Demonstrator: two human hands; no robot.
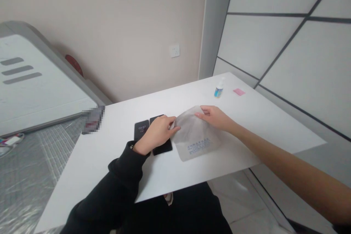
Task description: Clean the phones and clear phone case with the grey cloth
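Observation:
A frosted, see-through plastic bag [196, 131] with blue printing near its lower edge lies partly raised on the white table [115, 175]. My left hand [160, 131] pinches the bag's upper left corner between thumb and fingers. At the upper right edge of the bag, my right hand [212, 117] grips the plastic between thumb and fingers. Under and beside my left hand lie two phones side by side. The left phone [140, 128] shows a lit clock on its screen, while the dark right phone [163, 148] is partly covered by the hand.
Toward the back right of the table stand a small spray bottle [218, 89] and a flat pink packet [239, 91]. A blurred-out dark object [93, 120] is at the left table edge. Beyond are a wall with a socket [174, 51] and white panels [274, 47] on the right.

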